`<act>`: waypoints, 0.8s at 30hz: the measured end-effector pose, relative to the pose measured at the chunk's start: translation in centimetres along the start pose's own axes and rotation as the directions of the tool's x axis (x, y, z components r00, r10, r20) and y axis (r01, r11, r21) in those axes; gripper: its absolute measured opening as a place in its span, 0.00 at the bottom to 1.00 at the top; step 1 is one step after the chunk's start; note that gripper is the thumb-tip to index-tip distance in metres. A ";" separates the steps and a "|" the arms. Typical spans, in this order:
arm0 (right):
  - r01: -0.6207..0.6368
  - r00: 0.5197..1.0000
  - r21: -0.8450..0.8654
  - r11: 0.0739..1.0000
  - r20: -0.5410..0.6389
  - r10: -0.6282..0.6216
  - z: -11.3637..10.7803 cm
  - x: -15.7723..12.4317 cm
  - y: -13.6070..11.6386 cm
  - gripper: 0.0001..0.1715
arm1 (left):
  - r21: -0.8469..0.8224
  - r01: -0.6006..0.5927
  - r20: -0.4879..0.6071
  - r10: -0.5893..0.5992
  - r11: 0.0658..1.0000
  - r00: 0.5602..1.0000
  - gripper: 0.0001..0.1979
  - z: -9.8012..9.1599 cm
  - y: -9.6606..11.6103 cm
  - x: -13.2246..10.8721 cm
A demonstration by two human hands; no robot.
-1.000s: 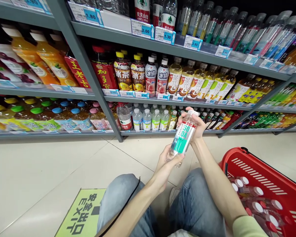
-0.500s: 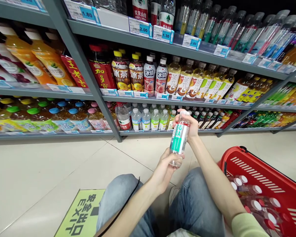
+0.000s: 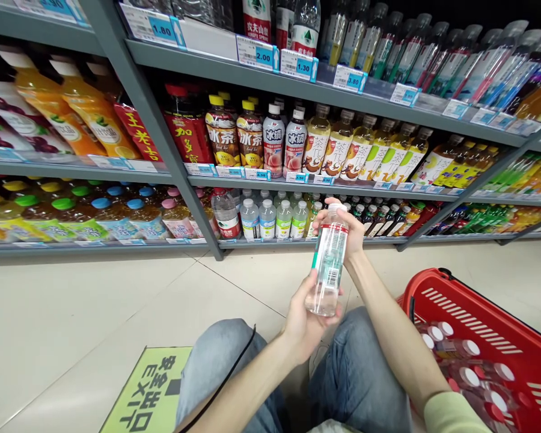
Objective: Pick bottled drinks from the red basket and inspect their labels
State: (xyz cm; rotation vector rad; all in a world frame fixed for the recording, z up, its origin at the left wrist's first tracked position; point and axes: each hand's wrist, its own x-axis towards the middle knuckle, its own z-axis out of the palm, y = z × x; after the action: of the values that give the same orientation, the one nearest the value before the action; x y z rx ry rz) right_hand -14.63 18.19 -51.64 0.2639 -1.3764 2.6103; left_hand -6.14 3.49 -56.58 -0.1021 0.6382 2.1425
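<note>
A clear soda water bottle (image 3: 330,258) is held tilted in front of me above my knees. Its side with the barcode and small print faces me, with a strip of green at the left edge of the label. My left hand (image 3: 309,316) cups the lower part, the thumb along its left side and fingers under and behind the base. Around the neck and cap, my right hand (image 3: 350,227) is closed, fingers over the top. The white cap is partly covered by those fingers.
Shelves (image 3: 261,180) of bottled drinks run across ahead. At right stands a red basket (image 3: 469,300) holding several bottles (image 3: 478,373) with white and red caps. A green exit sign (image 3: 148,391) lies on the floor at lower left, beside my knee.
The bottle has turned about its long axis, from the front label with SODA lettering to the barcode side. My left hand has shifted slightly lower and opened its hold around the base.
</note>
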 end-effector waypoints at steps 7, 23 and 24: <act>0.037 0.996 0.032 0.999 0.078 -0.039 0.8 -0.6 -0.2 0.14 | -0.159 0.077 0.162 -0.051 0.984 0.986 0.30 -0.1 -1.1 0.0; -0.004 1.000 0.096 0.995 0.025 0.002 0.6 -0.2 -0.1 0.15 | -0.137 0.089 0.156 -0.068 0.987 0.985 0.26 0.0 -0.6 -0.1; -0.005 1.000 0.095 0.995 0.022 0.003 0.6 -0.2 -0.1 0.15 | -0.137 0.090 0.158 -0.068 0.986 0.985 0.26 -0.1 -0.6 -0.1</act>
State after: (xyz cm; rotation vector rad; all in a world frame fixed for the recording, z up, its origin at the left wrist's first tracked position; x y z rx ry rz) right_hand -14.35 17.75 -51.25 0.3044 -1.2624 2.6883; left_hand -5.64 3.68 -56.84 -0.0395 0.3841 2.0939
